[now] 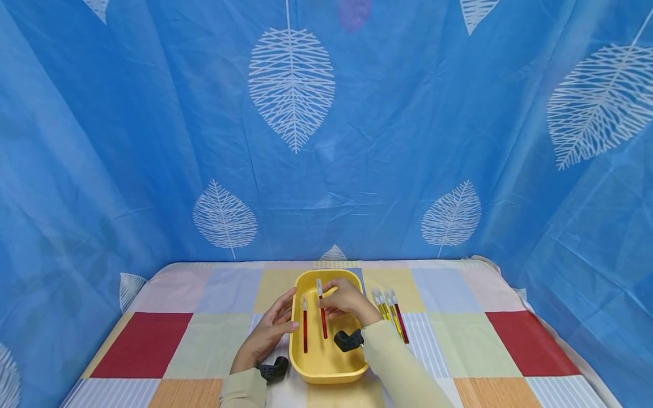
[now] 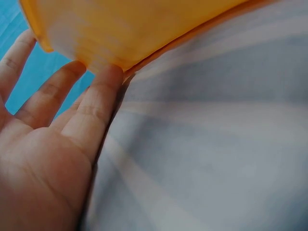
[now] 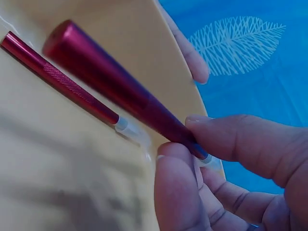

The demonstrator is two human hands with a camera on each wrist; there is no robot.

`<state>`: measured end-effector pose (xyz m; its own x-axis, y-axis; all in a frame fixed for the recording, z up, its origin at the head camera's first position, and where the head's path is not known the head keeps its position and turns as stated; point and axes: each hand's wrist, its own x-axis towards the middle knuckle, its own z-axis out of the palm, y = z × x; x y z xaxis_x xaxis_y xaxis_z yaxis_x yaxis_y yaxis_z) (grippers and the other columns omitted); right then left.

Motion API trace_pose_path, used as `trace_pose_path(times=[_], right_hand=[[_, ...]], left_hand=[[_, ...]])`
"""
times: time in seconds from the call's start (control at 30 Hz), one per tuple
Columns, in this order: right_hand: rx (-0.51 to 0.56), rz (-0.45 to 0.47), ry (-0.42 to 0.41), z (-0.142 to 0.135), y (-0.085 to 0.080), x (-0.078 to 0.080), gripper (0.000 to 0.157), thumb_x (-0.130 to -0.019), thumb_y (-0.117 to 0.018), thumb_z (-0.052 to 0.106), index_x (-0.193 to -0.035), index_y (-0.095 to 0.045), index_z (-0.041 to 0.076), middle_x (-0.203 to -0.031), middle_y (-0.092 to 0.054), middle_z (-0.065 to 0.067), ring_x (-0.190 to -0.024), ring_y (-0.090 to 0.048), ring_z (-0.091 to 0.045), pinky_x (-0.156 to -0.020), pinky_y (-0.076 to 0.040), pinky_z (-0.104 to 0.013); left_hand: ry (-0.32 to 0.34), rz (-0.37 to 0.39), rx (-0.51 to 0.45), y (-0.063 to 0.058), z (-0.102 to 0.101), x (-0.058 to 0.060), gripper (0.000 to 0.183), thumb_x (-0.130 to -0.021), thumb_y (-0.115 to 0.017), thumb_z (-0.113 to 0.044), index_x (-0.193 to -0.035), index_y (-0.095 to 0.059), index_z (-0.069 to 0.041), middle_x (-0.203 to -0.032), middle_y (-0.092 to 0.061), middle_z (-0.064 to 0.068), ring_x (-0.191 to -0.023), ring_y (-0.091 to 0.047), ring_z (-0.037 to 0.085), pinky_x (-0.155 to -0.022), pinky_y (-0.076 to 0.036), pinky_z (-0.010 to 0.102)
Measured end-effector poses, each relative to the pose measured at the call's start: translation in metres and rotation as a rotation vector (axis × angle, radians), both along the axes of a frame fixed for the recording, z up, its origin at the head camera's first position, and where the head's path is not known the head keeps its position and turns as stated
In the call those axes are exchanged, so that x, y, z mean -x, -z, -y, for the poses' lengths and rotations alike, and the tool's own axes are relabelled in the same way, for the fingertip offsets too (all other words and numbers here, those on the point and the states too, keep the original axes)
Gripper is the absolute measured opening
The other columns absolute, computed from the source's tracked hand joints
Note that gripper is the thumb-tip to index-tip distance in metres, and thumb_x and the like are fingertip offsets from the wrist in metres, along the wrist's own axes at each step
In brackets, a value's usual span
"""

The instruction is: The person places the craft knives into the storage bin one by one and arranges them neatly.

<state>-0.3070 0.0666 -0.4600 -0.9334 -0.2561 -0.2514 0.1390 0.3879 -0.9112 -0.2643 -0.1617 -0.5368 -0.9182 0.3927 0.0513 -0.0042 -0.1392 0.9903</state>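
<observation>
My right hand pinches a red craft knife with a clear cap between thumb and fingers, over the inside of the yellow tray. In the right wrist view this held knife slants up from the fingertips, its handle end towards the camera. A second red craft knife lies in the tray, left of the held one; its knurled grip and clear cap show in the right wrist view. My left hand rests against the tray's left side, fairly straight fingers touching the outer wall.
On the tablecloth, right of the tray, lies a group of several capped craft knives, yellow and red, beside the right forearm. The checkered tablecloth covers the table. A blue leaf-patterned curtain hangs behind and at both sides.
</observation>
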Motion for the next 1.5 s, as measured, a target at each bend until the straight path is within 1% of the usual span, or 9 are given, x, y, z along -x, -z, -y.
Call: trace_pose_path(times=[0.3, 0.43, 0.77, 0.9, 1.0, 1.07, 1.13, 1.33, 1.5], right_hand=[[-0.043, 0.043, -0.016, 0.009, 0.006, 0.006, 0.030, -0.093, -0.081, -0.001, -0.118, -0.065, -0.003, -0.069, -0.065, -0.008, -0.049, -0.061, -0.009, -0.051, -0.056, -0.022], [-0.053, 0.054, -0.020, 0.013, 0.008, 0.007, 0.028, -0.093, -0.081, -0.001, -0.115, -0.064, -0.002, -0.069, -0.066, -0.008, -0.049, -0.061, -0.010, -0.050, -0.054, -0.020], [-0.072, 0.080, -0.020, 0.020, 0.013, 0.007, 0.024, -0.092, -0.081, -0.004, -0.103, -0.060, 0.001, -0.065, -0.064, -0.007, -0.049, -0.059, -0.009, -0.048, -0.052, -0.018], [-0.074, 0.082, -0.024, 0.024, 0.015, 0.006, 0.024, -0.091, -0.080, -0.006, -0.098, -0.059, 0.002, -0.064, -0.063, -0.007, -0.049, -0.059, -0.010, -0.048, -0.053, -0.019], [-0.096, 0.077, -0.025, 0.026, 0.017, 0.006, 0.024, -0.091, -0.081, -0.005, -0.094, -0.059, 0.003, -0.064, -0.063, -0.007, -0.049, -0.059, -0.010, -0.049, -0.054, -0.020], [-0.112, 0.073, -0.021, 0.028, 0.019, 0.006, 0.025, -0.090, -0.082, -0.006, -0.092, -0.058, 0.003, -0.064, -0.062, -0.007, -0.048, -0.059, -0.010, -0.049, -0.055, -0.021], [-0.127, 0.068, -0.015, 0.030, 0.020, 0.005, 0.028, -0.089, -0.082, -0.007, -0.093, -0.057, 0.003, -0.063, -0.062, -0.007, -0.047, -0.059, -0.009, -0.049, -0.056, -0.022], [-0.144, 0.040, 0.000, 0.036, 0.023, 0.005, 0.031, -0.088, -0.082, -0.009, -0.096, -0.054, 0.003, -0.066, -0.062, -0.009, -0.047, -0.060, -0.010, -0.048, -0.057, -0.024], [-0.156, 0.012, 0.000, 0.038, 0.023, 0.003, 0.031, -0.088, -0.082, -0.010, -0.098, -0.055, 0.001, -0.069, -0.064, -0.011, -0.049, -0.062, -0.012, -0.051, -0.059, -0.028]], left_hand=[[-0.031, 0.017, 0.021, 0.001, -0.002, 0.001, 0.091, -0.099, -0.072, -0.008, -0.173, -0.018, -0.004, -0.174, -0.020, 0.031, -0.158, -0.030, 0.051, -0.123, -0.037, 0.058], [-0.030, 0.016, 0.023, 0.002, -0.002, 0.001, 0.091, -0.099, -0.072, -0.007, -0.173, -0.019, -0.005, -0.174, -0.021, 0.031, -0.157, -0.032, 0.051, -0.123, -0.038, 0.057], [-0.025, 0.022, 0.002, 0.001, 0.000, 0.001, 0.092, -0.098, -0.071, -0.006, -0.173, -0.017, -0.003, -0.174, -0.019, 0.032, -0.158, -0.030, 0.051, -0.123, -0.040, 0.050], [-0.026, 0.026, -0.007, 0.001, 0.000, 0.001, 0.092, -0.098, -0.070, -0.004, -0.173, -0.017, -0.003, -0.174, -0.018, 0.032, -0.158, -0.030, 0.051, -0.119, -0.043, 0.039], [-0.023, 0.026, -0.014, 0.002, 0.000, 0.002, 0.092, -0.097, -0.070, -0.004, -0.173, -0.017, -0.002, -0.174, -0.018, 0.033, -0.158, -0.029, 0.052, -0.114, -0.046, 0.030], [-0.015, 0.022, -0.020, 0.003, 0.000, 0.003, 0.092, -0.097, -0.070, -0.003, -0.172, -0.016, -0.001, -0.174, -0.017, 0.034, -0.158, -0.027, 0.052, -0.112, -0.046, 0.027], [-0.004, 0.019, -0.022, 0.003, 0.000, 0.003, 0.093, -0.098, -0.070, -0.004, -0.173, -0.015, -0.001, -0.174, -0.016, 0.034, -0.159, -0.026, 0.052, -0.112, -0.046, 0.026], [0.005, 0.012, -0.003, 0.004, 0.002, 0.004, 0.092, -0.100, -0.069, -0.005, -0.173, -0.015, -0.004, -0.175, -0.014, 0.032, -0.160, -0.024, 0.051, -0.115, -0.044, 0.030], [0.017, 0.005, -0.011, 0.004, 0.003, 0.004, 0.092, -0.100, -0.068, -0.004, -0.173, -0.014, -0.003, -0.175, -0.014, 0.032, -0.160, -0.024, 0.051, -0.112, -0.046, 0.027]])
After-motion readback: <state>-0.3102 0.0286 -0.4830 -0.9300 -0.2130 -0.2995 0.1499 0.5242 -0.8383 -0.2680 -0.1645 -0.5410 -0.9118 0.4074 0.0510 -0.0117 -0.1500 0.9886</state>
